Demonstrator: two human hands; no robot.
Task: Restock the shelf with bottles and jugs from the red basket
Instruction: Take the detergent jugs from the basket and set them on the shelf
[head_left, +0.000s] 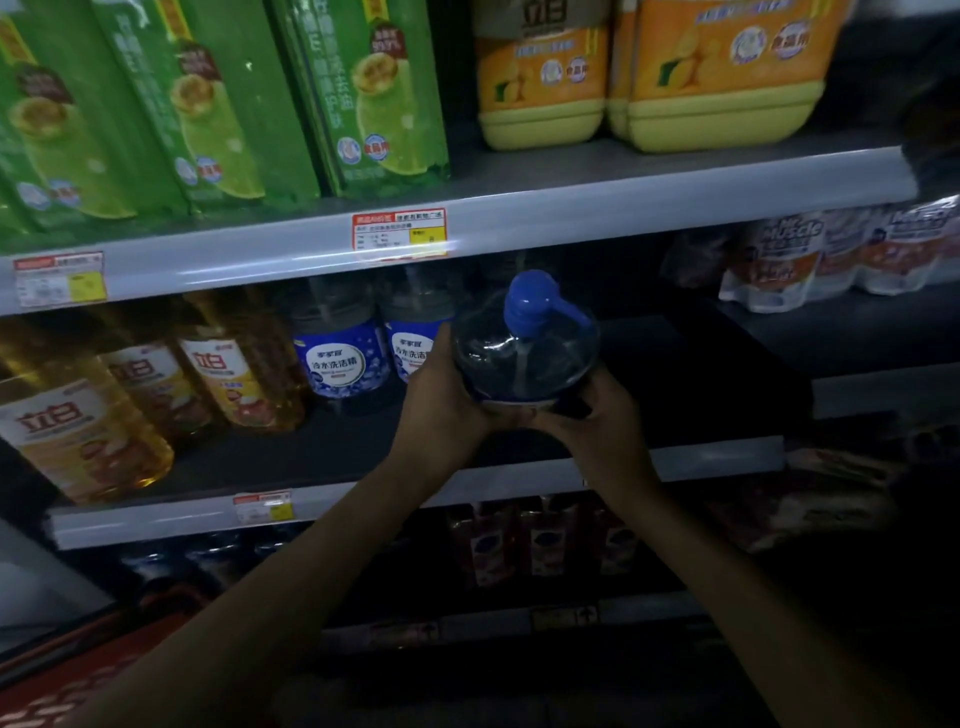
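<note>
A clear pump bottle (524, 358) with a blue pump head and blue label is held over the middle shelf (363, 499). My left hand (447, 400) grips its left side and my right hand (597, 415) grips its right side and base. It sits just right of two matching blue-labelled bottles (343, 353) standing further back on that shelf. The red basket (67, 675) shows at the bottom left corner, its contents hidden.
Amber detergent bottles (93, 415) fill the middle shelf's left. Green jugs (218, 104) and yellow jugs (717, 78) stand on the upper shelf. White refill pouches (810, 260) lie at right. Dark open shelf space lies right of the held bottle. Dark bottles line the lower shelf.
</note>
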